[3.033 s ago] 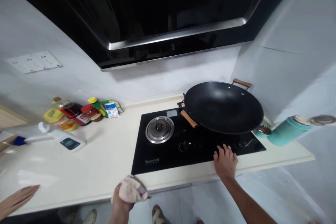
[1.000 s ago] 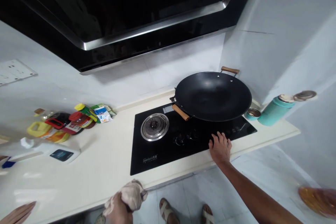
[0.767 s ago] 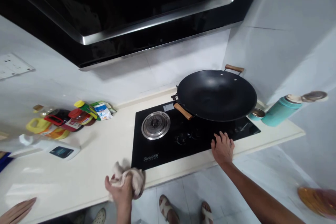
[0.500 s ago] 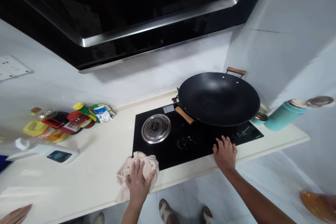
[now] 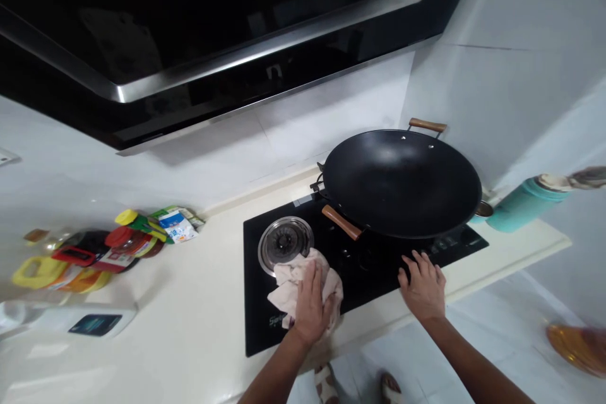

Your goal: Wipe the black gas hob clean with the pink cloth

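My left hand presses a crumpled pale pink cloth against the black glass cooktop, just in front of the left burner. Part of the cloth overlaps the burner's metal ring. With fingers spread, my right hand rests at the cooktop's front edge and holds nothing. Behind it a large black wok with wooden handles sits over the right side of the cooktop, apart from both hands.
Sauce bottles, including a red-lidded jar, and a white bottle line the counter at left. A teal flask stands beside the wok at right. Low overhead hangs a range hood.
My left hand has slid the cloth rightward from the cooktop's front left corner onto the glass. My right hand stays at the front edge. Another hand at lower left has left the view.
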Demonstrator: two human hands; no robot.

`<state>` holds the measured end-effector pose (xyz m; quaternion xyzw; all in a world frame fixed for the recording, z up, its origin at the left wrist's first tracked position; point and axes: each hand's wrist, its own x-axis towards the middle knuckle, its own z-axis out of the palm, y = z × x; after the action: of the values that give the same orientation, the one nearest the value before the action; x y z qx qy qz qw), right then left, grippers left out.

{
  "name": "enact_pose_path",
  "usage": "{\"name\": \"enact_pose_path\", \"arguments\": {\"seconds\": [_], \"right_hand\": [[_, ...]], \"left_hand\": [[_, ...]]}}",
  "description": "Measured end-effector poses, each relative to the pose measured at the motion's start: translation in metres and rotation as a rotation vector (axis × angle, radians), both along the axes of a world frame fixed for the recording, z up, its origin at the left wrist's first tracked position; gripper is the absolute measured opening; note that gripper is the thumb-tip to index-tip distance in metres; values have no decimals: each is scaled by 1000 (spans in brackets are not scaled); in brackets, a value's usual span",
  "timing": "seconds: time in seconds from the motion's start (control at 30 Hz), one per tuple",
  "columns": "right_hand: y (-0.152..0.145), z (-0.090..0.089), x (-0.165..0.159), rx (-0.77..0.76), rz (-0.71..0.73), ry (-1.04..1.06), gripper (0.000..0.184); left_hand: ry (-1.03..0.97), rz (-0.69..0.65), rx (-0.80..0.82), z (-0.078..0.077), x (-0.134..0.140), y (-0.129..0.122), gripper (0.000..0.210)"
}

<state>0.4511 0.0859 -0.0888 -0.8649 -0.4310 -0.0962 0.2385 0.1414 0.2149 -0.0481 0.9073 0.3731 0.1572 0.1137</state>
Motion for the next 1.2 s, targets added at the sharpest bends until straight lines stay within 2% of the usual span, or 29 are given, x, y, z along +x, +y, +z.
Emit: {"name": "enact_pose_path", "arguments": {"seconds": [0.13, 0.27, 0.47, 0.63, 0.77, 0.87, 0.93, 1.07, 1.2], "right_hand": [[0, -3, 1, 4, -8, -18, 43], [0, -6, 2, 4, -19, -35, 44], [0, -13, 5, 21, -24, -47, 47], [-4, -24, 11, 34, -6, -57, 47], [-9, -27, 15, 46, 17, -69, 44], [-12, -26, 15, 40, 31, -76, 42], [-13, -26, 15, 30, 35, -85, 42], [-16, -25, 15, 13, 17, -92, 44], [-18, -25, 14, 1, 11, -61, 46]], "left_hand": [[-13, -218, -54, 2, 25, 54, 64], [-4, -275, -100, 7, 55, 94, 58], [47, -238, -159, 16, 110, 132, 58], [58, -61, -171, 25, 147, 157, 60], [40, 47, -170, 27, 155, 174, 53], [28, 42, -165, 28, 156, 196, 50], [23, -21, -160, 28, 154, 219, 48], [28, -233, -157, 29, 146, 268, 45], [39, -378, -154, 30, 134, 298, 47]]}}
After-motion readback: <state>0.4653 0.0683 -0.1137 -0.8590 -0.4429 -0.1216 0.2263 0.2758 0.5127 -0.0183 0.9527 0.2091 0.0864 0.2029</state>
